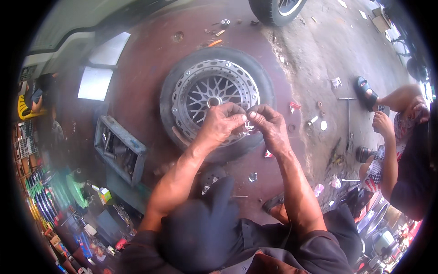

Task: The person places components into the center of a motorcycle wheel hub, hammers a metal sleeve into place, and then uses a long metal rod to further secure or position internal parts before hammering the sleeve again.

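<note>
The small shiny piece (pixel 248 126) sits in the air over the near right edge of the wheel (pixel 197 93), which lies flat on the reddish-brown floor (pixel 141 59). The grip is narrow on both sides: the right hand (pixel 270 128) pinches the piece between thumb and forefinger, and the left hand (pixel 222 119) closes its fingertips on it from the left. It looks roughly ring-shaped, partly clear or glinting; it is too small, and too much covered by the fingers, to show a long axis.

The relation that counts is between piece and hub (pixel 214 102): the hub lies left of the piece and a little farther from the person, and the left hand is the nearer one, its knuckles just beside the hub. Whether that hand touches the wheel, I cannot tell.

A toolbox (pixel 122 132) with metal tools stands left of the wheel. Beyond the tyre's far edge lies an orange object (pixel 215 43); a T-shaped bar (pixel 348 121) lies well to the right.
</note>
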`<state>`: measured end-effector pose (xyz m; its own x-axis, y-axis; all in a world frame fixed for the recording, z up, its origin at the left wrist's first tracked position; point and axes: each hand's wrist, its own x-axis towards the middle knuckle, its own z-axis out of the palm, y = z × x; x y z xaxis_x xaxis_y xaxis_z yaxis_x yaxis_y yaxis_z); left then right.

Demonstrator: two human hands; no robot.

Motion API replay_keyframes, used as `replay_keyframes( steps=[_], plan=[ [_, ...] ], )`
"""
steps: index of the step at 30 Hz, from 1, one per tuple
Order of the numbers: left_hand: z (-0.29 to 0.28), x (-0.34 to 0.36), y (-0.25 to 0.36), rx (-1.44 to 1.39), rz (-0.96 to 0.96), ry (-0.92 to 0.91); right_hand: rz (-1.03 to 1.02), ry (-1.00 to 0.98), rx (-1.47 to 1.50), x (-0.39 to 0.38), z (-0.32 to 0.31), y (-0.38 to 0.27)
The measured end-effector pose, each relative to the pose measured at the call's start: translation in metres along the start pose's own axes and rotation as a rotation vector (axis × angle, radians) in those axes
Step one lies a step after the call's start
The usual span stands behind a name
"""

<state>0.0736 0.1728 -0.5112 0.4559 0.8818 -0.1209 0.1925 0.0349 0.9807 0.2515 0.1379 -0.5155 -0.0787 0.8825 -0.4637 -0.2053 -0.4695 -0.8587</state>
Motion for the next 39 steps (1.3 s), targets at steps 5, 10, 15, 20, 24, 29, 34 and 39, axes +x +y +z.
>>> replay_keyframes(
  steps=[5,10,15,20,24,29,34,39],
  plan=[
    [-0.006,-0.002,0.01,-0.102,-0.292,0.134,0.072,0.027,-0.027,0.006,0.013,-0.007],
    [-0.023,-0.002,-0.009,0.086,-0.16,-0.13,-0.193,-0.159,-0.393,0.007,0.02,0.003],
    [-0.008,-0.003,0.0,0.328,0.412,0.09,-0.209,0.065,-0.282,-0.001,0.045,0.0],
    [0.01,-0.003,0.002,0.537,0.798,0.019,-0.618,0.084,-0.452,0.015,0.024,0.032],
    [0.053,-0.073,-0.02,0.272,0.645,-0.517,0.229,0.472,0.595,0.022,0.024,-0.023],
    [0.046,-0.071,-0.062,0.449,0.418,-0.582,0.174,0.274,0.281,0.027,-0.005,-0.034],
    [0.032,-0.016,0.004,-0.104,0.004,0.287,0.129,0.104,0.209,0.009,0.001,-0.013],
    [0.029,-0.013,0.005,-0.077,-0.046,0.3,0.0,0.205,-0.009,0.002,0.02,-0.013]
  ],
)
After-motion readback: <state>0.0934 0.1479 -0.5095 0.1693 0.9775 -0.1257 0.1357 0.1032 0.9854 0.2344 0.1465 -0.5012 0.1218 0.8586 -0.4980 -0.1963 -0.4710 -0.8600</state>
